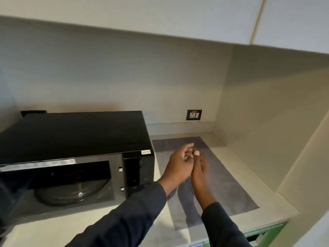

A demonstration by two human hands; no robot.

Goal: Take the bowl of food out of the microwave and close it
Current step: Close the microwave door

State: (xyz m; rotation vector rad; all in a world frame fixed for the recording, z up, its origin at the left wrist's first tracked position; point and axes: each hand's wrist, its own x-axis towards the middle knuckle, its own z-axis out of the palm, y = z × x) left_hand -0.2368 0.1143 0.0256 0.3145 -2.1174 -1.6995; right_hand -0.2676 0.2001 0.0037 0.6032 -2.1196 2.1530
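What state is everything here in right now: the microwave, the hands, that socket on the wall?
Microwave: open, cavity lit, no bowl seen inside.
Turntable: bare glass, in place.
Left hand: empty, touching the other hand.
Right hand: empty, fingers up, over the mat.
Grey mat: flat on the counter.
Wall socket: nothing plugged in.

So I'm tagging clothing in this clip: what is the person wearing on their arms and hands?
Both arms are in long, dark navy sleeves that end at the wrists. The left hand and right hand are bare, with no gloves. One light, pale pink nail shows on the right hand. No watch or ring can be made out.
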